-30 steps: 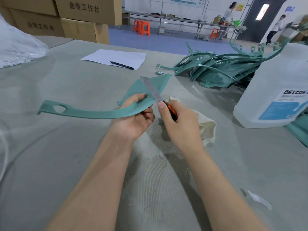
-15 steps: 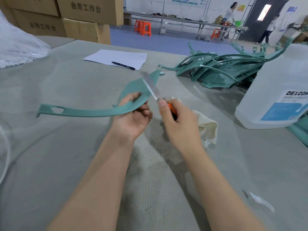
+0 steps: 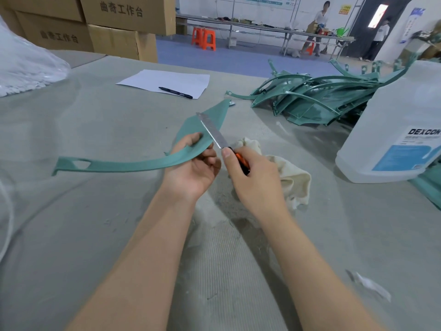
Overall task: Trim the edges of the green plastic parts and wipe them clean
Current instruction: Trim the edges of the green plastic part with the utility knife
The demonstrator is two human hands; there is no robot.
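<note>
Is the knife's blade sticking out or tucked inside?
Sticking out: the knife in the right hand shows a long silver blade past its orange handle, lying across the green part.

Grey table (image 3: pixel 95 223) with work clutter
Far side: paper (image 3: pixel 164 82) with a pen (image 3: pixel 175 92) on it; right: a pile of green parts (image 3: pixel 317 99), a clear jug (image 3: pixel 393 130) just beside it; middle: a cream cloth (image 3: pixel 293 177); far left: a plastic bag (image 3: pixel 26 65); near right: a white scrap (image 3: pixel 372 286)
</note>
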